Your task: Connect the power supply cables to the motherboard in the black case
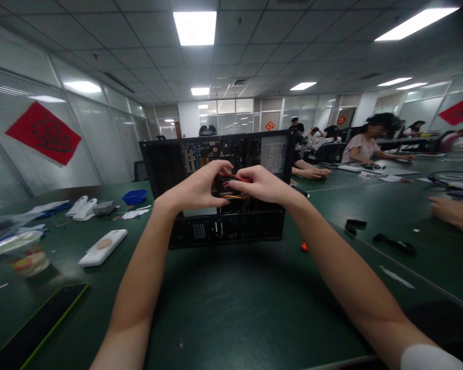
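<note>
Some wires (236,196) half-hidden in computer case (235,227); left hand (196,188) fingers spread; right hand (261,185) curled, pinch unclear.

Bare tabletop (224,308) between the forearms (139,272) leaves a low way in toward the computer case (250,227), whose broad frame bars a straight pass to the far side. Inside it, wires (234,196) cross the narrow gap between left grip (224,183) and right grip (237,180), while the phone (38,324) and white slab (98,254) lie in the way at left.
</note>
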`<state>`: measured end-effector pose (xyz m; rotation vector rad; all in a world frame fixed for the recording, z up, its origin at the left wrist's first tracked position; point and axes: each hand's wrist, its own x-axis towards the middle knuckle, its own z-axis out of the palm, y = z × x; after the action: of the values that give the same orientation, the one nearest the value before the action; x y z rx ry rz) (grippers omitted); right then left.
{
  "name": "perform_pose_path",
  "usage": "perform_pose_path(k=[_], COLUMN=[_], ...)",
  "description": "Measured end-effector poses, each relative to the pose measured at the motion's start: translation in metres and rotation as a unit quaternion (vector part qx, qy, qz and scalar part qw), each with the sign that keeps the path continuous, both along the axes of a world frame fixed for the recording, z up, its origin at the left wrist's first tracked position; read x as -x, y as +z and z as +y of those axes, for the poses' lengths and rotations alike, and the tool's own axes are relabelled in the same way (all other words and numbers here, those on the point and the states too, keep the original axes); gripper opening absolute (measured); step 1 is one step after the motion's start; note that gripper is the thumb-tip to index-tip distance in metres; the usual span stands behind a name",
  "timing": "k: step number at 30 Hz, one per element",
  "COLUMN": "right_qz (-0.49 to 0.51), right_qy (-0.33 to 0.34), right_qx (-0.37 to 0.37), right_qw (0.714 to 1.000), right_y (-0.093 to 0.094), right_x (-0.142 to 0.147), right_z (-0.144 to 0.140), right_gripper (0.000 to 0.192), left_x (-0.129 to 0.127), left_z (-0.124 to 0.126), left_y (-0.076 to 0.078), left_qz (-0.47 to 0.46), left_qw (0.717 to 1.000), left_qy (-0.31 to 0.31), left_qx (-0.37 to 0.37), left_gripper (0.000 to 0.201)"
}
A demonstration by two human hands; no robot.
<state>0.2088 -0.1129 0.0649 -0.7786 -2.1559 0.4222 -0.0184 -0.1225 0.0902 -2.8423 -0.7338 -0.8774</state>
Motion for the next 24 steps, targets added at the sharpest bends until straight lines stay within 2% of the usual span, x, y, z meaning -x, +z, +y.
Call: perform_pose_path(k=[2,4,10,13,17,21,23,24], right_qz=[0.006,-0.001,0.01,0.021,0.028,0.045,0.06,0.066], right_qy=[-0.015,-0.013,0.023,0.033,0.03,0.016,0.007,0.003], right_qx=[-0.001,0.012,0.054,0.057,0.069,0.075,0.074,0.074], right_qw=[1.0,1.0,0.998,0.998,0.997,0.996,0.995,0.995], right_y=[0.002,0.003,-0.003,-0.007,-0.008,-0.004,-0.003,-0.003], right_x=[-0.003,-0.003,0.004,0.008,0.009,0.008,0.007,0.006], right_z=[-0.003,-0.006,-0.006,-0.004,-0.003,-0.004,-0.005,-0.005], right_gripper=[0.048,0.05,0.044,0.04,0.034,0.028,0.026,0.026], left_x=[0.001,0.003,0.009,0.011,0.014,0.021,0.025,0.027], left_z=[0.004,0.007,0.014,0.019,0.023,0.025,0.027,0.028], left_y=[-0.002,-0.002,-0.003,-0.005,-0.008,-0.011,-0.01,-0.009], left_qz=[0.004,0.016,-0.008,-0.019,-0.037,-0.017,0.028,0.054], left_qw=[1.0,0.999,0.998,0.991,0.966,0.946,0.935,0.931], left_qy=[0.0,0.003,0.025,-0.02,-0.079,-0.047,-0.022,-0.015], left_qx=[0.018,0.038,0.056,0.13,0.243,0.321,0.353,0.361], left_gripper=[0.067,0.063,0.056,0.064,0.078,0.103,0.1,0.09])
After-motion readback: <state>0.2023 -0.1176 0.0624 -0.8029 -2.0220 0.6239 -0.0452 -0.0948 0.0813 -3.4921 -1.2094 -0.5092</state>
